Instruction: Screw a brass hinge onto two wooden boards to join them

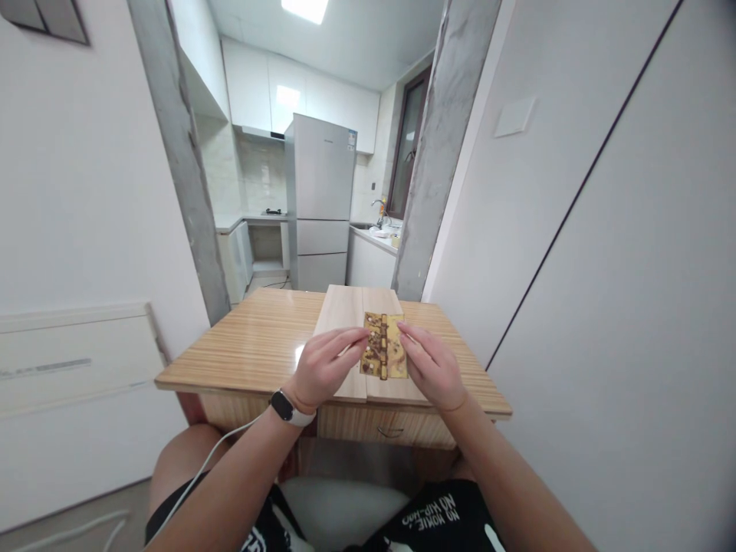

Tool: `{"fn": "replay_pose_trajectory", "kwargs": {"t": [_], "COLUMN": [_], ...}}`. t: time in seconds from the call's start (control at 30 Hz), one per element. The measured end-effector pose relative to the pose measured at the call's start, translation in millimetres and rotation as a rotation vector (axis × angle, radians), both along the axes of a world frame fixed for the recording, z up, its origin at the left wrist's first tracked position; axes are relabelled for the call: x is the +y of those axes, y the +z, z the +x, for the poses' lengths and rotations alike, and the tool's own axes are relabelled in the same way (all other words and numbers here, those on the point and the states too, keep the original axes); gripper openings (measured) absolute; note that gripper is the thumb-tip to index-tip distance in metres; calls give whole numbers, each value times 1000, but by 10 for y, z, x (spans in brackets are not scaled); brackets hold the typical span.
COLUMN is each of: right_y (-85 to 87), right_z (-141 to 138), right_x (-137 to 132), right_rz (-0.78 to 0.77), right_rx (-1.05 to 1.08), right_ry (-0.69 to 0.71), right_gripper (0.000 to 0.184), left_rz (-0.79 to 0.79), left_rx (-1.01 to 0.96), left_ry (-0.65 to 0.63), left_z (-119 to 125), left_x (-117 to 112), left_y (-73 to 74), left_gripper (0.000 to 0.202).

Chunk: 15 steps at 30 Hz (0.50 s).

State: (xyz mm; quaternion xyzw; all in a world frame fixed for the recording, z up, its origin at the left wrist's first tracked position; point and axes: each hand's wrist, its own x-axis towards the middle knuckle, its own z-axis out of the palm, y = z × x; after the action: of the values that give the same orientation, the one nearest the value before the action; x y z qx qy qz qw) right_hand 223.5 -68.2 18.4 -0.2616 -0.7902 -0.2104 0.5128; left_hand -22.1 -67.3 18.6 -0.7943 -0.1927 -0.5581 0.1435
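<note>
Hinge (384, 345): brass, opened flat across the seam between two boards (345, 308), pin in line with the seam. Boards side by side, running from the tabletop's (247, 345) far edge to its near edge, right of centre. Left hand (325, 366): fingers stretched out and close together, tips on the hinge's left leaf; no pinch visible. Watch (286, 406) on that wrist, white cable (212, 456) trailing off it. Right hand (428, 366): fingers also straight and together, tips resting on the right leaf. Drawer (391, 432) below the near edge. Fridge (320, 203) well beyond the far edge.
</note>
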Motion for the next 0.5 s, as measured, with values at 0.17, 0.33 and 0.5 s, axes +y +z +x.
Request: {"fn": "replay_pose_trajectory", "kwargs": {"t": [0.17, 0.33, 0.5], "right_y": [-250, -542, -535], "right_z": [-270, -637, -466], "right_x": [-29, -47, 79], "right_rz": [-246, -784, -1060], "right_rx": [287, 725, 741], "right_ry": [16, 83, 315], "right_gripper": [7, 28, 38], "left_rz": [-336, -732, -1057], "left_rx": [-234, -345, -446], "left_ry": [35, -34, -168], "left_z": [203, 370, 179], "left_x": [-29, 13, 213], "left_y": [-6, -163, -313], "left_gripper": [7, 10, 17]}}
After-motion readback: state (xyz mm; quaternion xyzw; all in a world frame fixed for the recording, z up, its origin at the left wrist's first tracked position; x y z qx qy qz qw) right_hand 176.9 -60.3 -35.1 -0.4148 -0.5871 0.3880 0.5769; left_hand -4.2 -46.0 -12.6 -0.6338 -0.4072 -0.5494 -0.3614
